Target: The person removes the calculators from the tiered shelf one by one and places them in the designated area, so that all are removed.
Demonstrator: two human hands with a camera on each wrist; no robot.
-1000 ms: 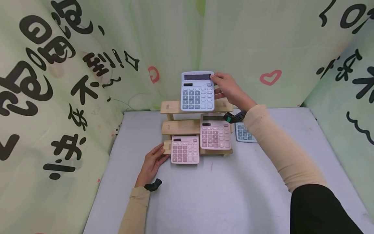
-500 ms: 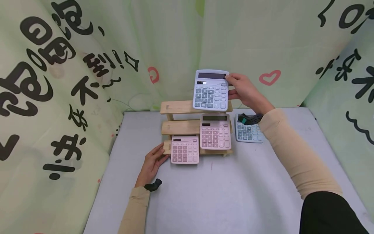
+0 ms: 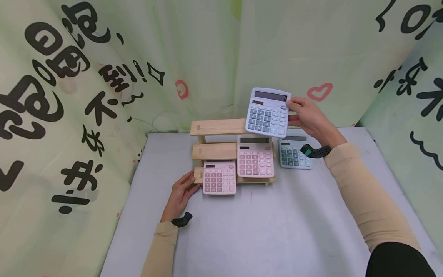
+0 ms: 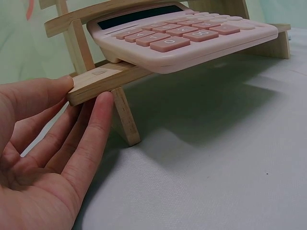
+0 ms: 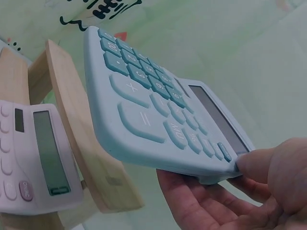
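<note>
My right hand (image 3: 309, 115) pinches a light blue calculator (image 3: 268, 112) by its right edge, thumb on the front and fingers behind. It is tilted above the right end of the top tier of a wooden stepped rack (image 3: 218, 127). My left hand (image 3: 179, 195) grips the left end of the rack's lowest tier, thumb on top and fingers below, as the left wrist view shows. One pink calculator (image 3: 219, 177) leans on that lowest tier at the left. A second pink calculator (image 3: 255, 157) rests on the middle tier at the right.
Another blue calculator (image 3: 295, 158) lies on the white table (image 3: 263, 231), just right of the rack and partly covered by the right wristband (image 3: 315, 151). Behind the table hangs a green curtain (image 3: 277, 46) with black lettering.
The blue calculator in my right hand has moved rightward from over the middle of the top tier and tilted clockwise. My left hand and both pink calculators have stayed put.
</note>
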